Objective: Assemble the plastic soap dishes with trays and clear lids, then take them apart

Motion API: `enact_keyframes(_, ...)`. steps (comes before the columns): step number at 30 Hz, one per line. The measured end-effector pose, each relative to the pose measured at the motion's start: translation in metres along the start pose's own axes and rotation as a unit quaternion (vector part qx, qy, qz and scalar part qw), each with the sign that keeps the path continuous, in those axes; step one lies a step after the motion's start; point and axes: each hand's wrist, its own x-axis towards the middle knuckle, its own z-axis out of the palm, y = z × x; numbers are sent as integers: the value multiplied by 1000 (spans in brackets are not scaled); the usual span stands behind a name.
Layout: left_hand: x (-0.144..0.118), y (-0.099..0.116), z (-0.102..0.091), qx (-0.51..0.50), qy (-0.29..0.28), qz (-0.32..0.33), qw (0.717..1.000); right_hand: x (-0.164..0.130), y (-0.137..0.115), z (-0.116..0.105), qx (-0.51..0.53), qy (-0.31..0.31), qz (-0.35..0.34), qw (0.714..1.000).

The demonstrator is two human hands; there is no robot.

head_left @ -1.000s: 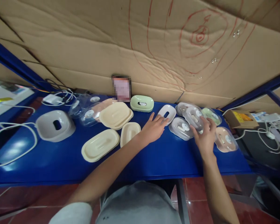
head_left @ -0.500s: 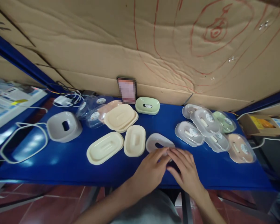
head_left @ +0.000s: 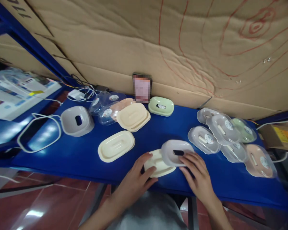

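Note:
At the front of the blue table, my left hand (head_left: 144, 172) grips the left end of a cream oval tray (head_left: 158, 166), thumb and fingers around its edge. My right hand (head_left: 194, 169) holds the right side of a pale grey-lilac oval dish (head_left: 169, 155) that has a dark slot in its floor. The dish is tilted and overlaps the right part of the cream tray; whether the two touch I cannot tell. A second cream tray (head_left: 116, 146) lies flat to the left of my left hand.
Behind are stacked cream trays (head_left: 132, 116), a green dish (head_left: 161, 106) and a phone (head_left: 142, 89). Clear-lidded dishes (head_left: 224, 129) lie in a group at right. Grey dishes (head_left: 74, 121) are nested at left, near clear lids (head_left: 108, 112) and a looped white cable (head_left: 39, 132).
My hands have moved apart. The left has taken a cream tray and brought it right; the right has taken hold of the grey-lilac dish and raised it. The view has shifted.

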Motion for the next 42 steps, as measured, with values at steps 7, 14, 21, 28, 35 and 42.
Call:
enact_keyframes(7, 11, -26, -10, 7, -16, 16, 1000, 13, -38, 26, -43, -81, -90, 992)
enact_keyframes(14, 0, -32, -16, 35, -29, 43, 998, 27, -47, 39, -72, -107, -128, 983)
enact_keyframes(21, 11, -42, -47, 66, 70, 6, 995, 87, -28, 17, -74, -86, -156, 981)
enact_keyframes(28, 20, -103, -103, 198, 164, -104, 961, 126, -32, 28, -72, -85, -166, 980)
enact_keyframes(35, 51, -170, -112, 268, 68, -133, 952, 89, -22, 32, -21, -56, -145, 988)
enact_keyframes(42, 53, -157, -95, 250, 105, -131, 954, 64, -17, 28, -12, -30, -81, 996)
